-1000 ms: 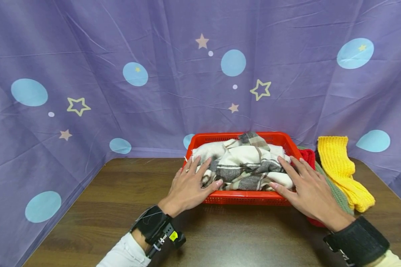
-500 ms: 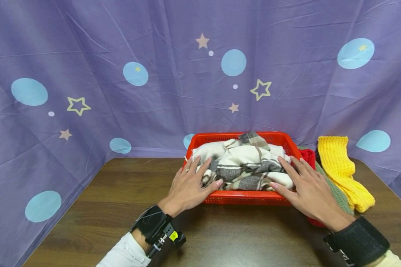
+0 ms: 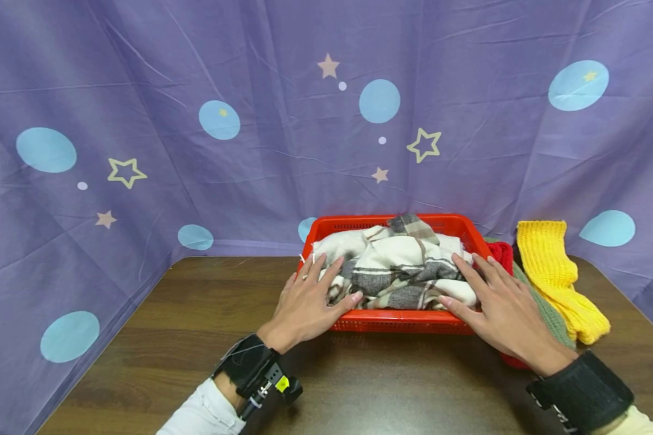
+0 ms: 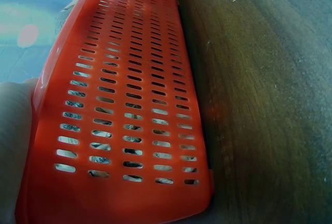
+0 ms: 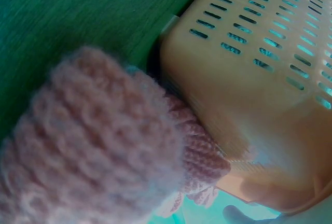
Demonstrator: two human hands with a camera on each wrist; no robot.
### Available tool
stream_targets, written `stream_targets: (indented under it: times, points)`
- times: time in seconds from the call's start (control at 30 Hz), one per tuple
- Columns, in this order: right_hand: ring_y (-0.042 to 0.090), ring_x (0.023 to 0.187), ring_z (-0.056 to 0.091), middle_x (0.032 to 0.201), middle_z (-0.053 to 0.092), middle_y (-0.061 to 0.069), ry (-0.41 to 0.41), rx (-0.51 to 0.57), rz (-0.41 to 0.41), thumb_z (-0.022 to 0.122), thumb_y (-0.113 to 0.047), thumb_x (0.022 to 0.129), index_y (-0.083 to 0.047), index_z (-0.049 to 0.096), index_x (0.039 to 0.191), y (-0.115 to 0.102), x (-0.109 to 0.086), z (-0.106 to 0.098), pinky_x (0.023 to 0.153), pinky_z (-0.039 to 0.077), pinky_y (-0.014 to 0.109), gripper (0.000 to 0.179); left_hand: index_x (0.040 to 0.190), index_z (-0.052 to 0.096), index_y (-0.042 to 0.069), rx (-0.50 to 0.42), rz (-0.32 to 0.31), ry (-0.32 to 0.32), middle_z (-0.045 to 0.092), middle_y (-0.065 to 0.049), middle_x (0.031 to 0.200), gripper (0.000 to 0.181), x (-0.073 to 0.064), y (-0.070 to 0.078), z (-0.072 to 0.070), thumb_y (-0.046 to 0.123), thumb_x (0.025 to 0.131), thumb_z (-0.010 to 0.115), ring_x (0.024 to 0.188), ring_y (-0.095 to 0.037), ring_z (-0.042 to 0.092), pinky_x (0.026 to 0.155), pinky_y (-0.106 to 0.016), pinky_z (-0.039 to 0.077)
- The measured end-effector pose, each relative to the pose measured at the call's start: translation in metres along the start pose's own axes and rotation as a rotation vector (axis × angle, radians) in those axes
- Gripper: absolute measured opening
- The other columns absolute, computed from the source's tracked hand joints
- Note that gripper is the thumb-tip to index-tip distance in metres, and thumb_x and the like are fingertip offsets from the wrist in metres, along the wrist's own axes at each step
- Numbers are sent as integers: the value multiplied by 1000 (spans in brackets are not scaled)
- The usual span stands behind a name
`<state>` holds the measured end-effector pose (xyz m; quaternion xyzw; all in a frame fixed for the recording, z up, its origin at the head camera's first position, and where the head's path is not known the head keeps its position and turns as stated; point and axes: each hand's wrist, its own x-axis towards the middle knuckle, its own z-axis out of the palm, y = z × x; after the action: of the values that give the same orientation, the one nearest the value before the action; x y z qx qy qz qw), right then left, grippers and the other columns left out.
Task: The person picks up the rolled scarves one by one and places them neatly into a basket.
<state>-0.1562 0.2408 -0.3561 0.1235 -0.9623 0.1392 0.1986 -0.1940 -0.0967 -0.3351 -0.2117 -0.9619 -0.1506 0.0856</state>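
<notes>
A red perforated plastic basket (image 3: 405, 321) holds a crumpled white, grey and brown plaid scarf (image 3: 397, 254). Over the basket's front left corner lies my left hand (image 3: 307, 302), fingers spread toward the scarf. My right hand (image 3: 503, 311) lies over the front right corner in the same way. Neither hand curls round anything. From the left wrist, the basket's slotted wall (image 4: 119, 198) fills the middle, with part of the hand at the left edge. The right wrist view has the basket's corner (image 5: 228, 94) beside a blurred chunky knit (image 5: 98, 141).
To the right of the basket lie a yellow knitted scarf (image 3: 549, 278), a green knit (image 3: 549, 314) and a red knit (image 3: 502, 257), partly behind my right hand. All stand on a brown wooden table (image 3: 207, 326). A purple curtain (image 3: 283, 151) hangs behind it.
</notes>
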Motion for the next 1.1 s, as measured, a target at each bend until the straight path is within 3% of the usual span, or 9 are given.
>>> stream_targets:
  times: [0.4,0.77,1.1]
  points:
    - [55,137,33,154,37,29,0,-5,-2,60,-63,92,-19,33,159,0,1,0,98,28,78,85,161,29,25,2,1,2,22,-12,167,84,0,-1,0,74,93,42,155,-31,12,118,-63,19]
    - [55,138,33,154,37,29,-11,-7,2,60,-63,92,-19,32,160,-1,1,0,99,28,78,86,161,30,24,26,36,43,23,-14,166,83,-1,-3,1,71,94,45,154,-35,14,118,-64,16]
    - [56,138,31,154,36,29,-12,15,0,61,-62,91,-19,31,160,-1,0,-3,100,23,80,87,161,30,24,22,23,24,22,-13,166,84,0,-2,1,72,93,46,154,-35,13,118,-64,17]
